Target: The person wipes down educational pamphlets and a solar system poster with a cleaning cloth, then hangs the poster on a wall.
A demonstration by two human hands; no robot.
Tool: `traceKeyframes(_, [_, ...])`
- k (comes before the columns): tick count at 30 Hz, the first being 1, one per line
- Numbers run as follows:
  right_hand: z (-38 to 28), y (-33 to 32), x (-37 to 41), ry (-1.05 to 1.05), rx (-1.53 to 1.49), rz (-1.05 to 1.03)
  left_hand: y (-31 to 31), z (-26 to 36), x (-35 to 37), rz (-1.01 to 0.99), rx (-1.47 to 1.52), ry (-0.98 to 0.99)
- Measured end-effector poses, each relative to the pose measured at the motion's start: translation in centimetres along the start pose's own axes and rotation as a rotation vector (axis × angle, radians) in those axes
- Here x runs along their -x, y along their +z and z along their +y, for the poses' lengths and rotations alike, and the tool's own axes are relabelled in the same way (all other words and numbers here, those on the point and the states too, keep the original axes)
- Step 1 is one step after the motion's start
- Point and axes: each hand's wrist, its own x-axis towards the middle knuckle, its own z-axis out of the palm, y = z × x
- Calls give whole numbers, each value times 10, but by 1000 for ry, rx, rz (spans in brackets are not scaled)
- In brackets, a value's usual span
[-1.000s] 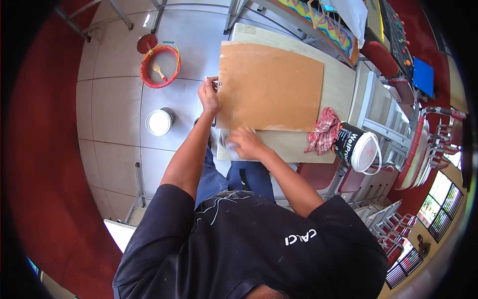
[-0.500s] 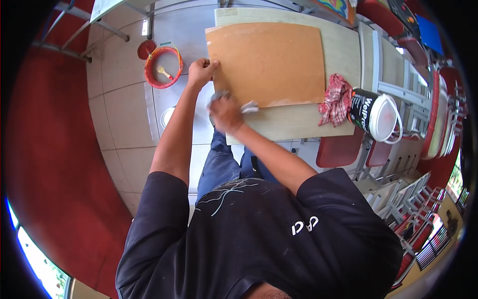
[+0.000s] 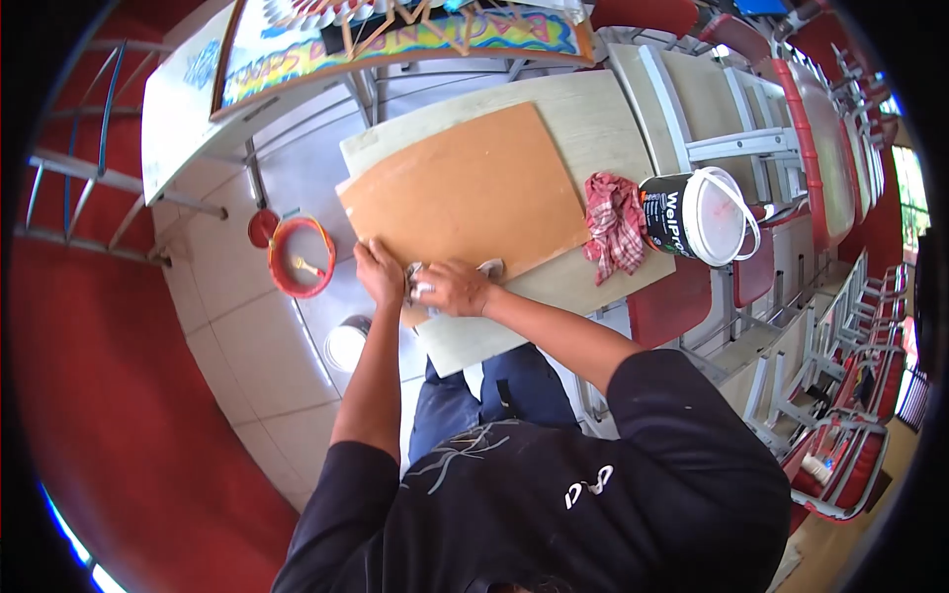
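A flat brown board [image 3: 465, 198] lies on a pale wooden table [image 3: 593, 119]. My left hand [image 3: 378, 273] rests on the board's near left corner, fingers pressed on its edge. Just to the right, my right hand [image 3: 451, 288] is closed on a small pale grey cloth [image 3: 488, 267] and presses it against the board's near edge. Both hands nearly touch each other.
A red checked rag [image 3: 613, 227] and a white paint bucket [image 3: 697, 215] lying on its side sit at the table's right. On the tiled floor stand a red basin [image 3: 301, 259] with a brush and a white tin [image 3: 346, 344]. Red chairs line the right.
My right hand with the cloth slid left along the board's near edge to the corner beside my left hand. My left hand moved down the left edge. My head turned, tilting the view.
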Motion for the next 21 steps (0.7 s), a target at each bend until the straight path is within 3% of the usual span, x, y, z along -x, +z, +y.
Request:
traceKeyframes(1, [9,-1,-3,-55,-40,10,-3,8,2,-24,65,-9])
traceKeyframes(4, [64,-1,-7,118,-90,116,5,-9,-1,34,-68,111])
traceKeyframes(5, [91,-20,-13,603,-416,26,6,-9,0,84,-99,174])
traceKeyframes(6, [145,-23,-5,575,-82,99,5,-4,0,79,-90,182])
traceKeyframes(7, [169,-73,-17,874,107,-38,3,5,1,75,-79,188])
traceKeyframes(8, [194,-106,-14,1092,88,-31,1,10,4,71,-67,190])
traceKeyframes(10, [248,-105,8,899,424,587,0,6,4,-2,-100,122])
traceKeyframes(13, [206,-87,-12,852,351,620,1,8,-1,-20,-62,36])
traceKeyframes(16, [149,-54,-55,1109,414,516,6,4,1,43,-91,43])
traceKeyframes(18, [140,-7,-87,1093,429,471,5,6,0,-1,-125,-53])
traceKeyframes(19, [138,21,-113,1049,430,423,7,3,-2,39,-118,4])
traceKeyframes(20, [108,23,-145,1225,37,350,12,-7,-2,81,-107,57])
traceKeyframes(21, [82,23,-166,1055,-122,214,15,-19,-3,113,-102,109])
